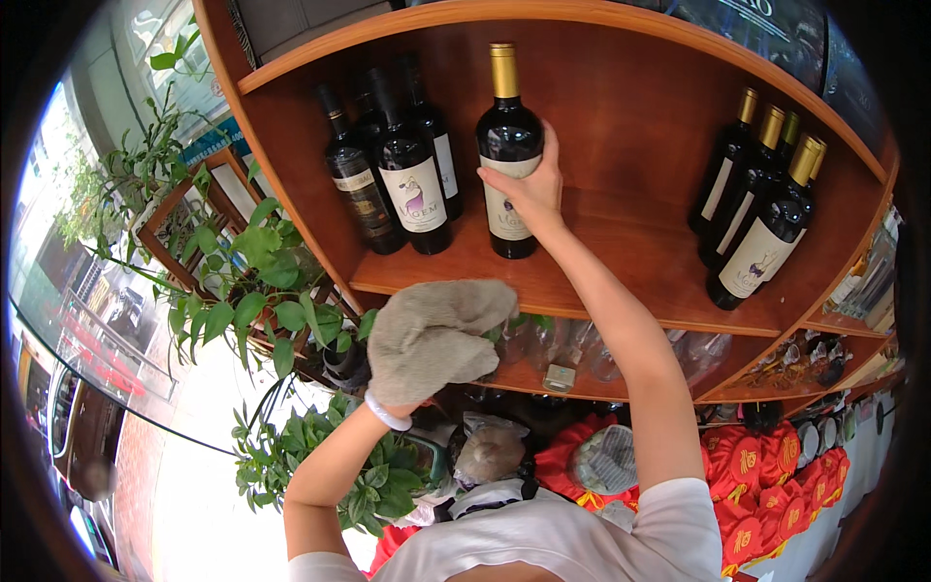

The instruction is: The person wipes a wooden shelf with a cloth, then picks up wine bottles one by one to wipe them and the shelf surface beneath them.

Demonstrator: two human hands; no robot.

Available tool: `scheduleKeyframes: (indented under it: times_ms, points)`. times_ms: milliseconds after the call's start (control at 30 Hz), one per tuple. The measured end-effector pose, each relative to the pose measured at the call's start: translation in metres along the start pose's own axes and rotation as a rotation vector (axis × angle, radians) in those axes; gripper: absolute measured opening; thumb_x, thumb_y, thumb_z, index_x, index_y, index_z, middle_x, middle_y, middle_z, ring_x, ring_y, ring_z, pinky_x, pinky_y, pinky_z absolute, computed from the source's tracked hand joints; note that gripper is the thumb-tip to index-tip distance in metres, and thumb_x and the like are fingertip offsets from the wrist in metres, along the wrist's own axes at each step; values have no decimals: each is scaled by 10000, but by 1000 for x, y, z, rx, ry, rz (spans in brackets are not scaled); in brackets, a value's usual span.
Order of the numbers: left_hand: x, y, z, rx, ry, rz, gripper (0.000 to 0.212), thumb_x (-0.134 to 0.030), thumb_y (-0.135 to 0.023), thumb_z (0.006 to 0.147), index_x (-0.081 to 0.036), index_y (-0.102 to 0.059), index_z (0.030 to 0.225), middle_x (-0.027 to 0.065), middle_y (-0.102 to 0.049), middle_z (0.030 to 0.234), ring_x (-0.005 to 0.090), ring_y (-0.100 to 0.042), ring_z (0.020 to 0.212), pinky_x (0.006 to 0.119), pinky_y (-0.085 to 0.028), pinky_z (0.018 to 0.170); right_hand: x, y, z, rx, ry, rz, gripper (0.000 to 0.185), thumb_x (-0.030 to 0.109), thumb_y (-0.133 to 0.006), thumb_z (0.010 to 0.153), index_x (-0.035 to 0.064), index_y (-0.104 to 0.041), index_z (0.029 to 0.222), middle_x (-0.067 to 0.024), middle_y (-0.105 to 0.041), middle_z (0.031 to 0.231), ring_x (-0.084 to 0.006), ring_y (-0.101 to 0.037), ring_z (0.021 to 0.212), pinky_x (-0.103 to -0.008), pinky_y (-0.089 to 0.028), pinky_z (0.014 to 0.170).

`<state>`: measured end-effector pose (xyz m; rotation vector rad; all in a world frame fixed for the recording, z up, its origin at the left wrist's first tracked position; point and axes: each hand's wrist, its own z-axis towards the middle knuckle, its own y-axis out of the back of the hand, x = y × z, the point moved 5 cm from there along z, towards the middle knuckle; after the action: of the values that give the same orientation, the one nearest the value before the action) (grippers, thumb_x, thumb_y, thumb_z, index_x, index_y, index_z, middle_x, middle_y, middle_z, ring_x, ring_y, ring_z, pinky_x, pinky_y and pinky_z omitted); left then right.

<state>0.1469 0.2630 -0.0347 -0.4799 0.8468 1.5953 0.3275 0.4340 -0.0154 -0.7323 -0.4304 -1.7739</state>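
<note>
My right hand point(534, 182) is wrapped around the body of a dark wine bottle point(509, 131) with a gold neck and a pale label. The bottle stands upright at the middle of the wooden shelf point(604, 254). A grey-beige cloth point(429, 338) covers my left hand point(436, 342) just below the shelf's front edge; the fingers are hidden under it. Several dark bottles, among them one with a white label point(412, 196), stand at the shelf's left. Another group with gold necks, including a front bottle point(756, 254), stands at the right.
Beneath the shelf, upside-down glasses point(545, 342) and a small box point(558, 378) stand on a lower shelf. Leafy potted plants point(254, 269) crowd the left side by the window. Red cloth-covered jars point(742, 465) sit low at the right. Dark boxes point(771, 44) lie above.
</note>
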Motion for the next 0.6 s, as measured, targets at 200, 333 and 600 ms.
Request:
scheduleKeyframes:
  times_ms: [200,333,600]
  points:
    - [59,47,-52,-44,287,-246,394,-73,-719,697,-43,-567,1059,65,-587,1027,159,-553,904,279,-455,796,-9,-48,-3,-24,18,-65,1009,241,-815,568,15,-204,1339,-191,-435,1236,-279,-449,1136,-372,-366,954]
    - [57,45,-52,-16,235,-167,316,-111,-684,734,-44,-589,1028,83,-586,1037,189,-552,928,294,-445,812,-9,-56,-6,-51,13,-102,1014,235,-817,571,14,-195,1341,-186,-440,1229,-269,-459,1123,-362,-372,946]
    - [97,21,-39,74,-137,396,249,-150,-528,824,-75,-594,1052,111,-583,1082,294,-520,1037,381,-412,880,0,-58,-9,-64,-37,-137,1019,290,-798,576,44,-184,1352,-222,-350,1274,-356,-380,1166,-442,-347,949]
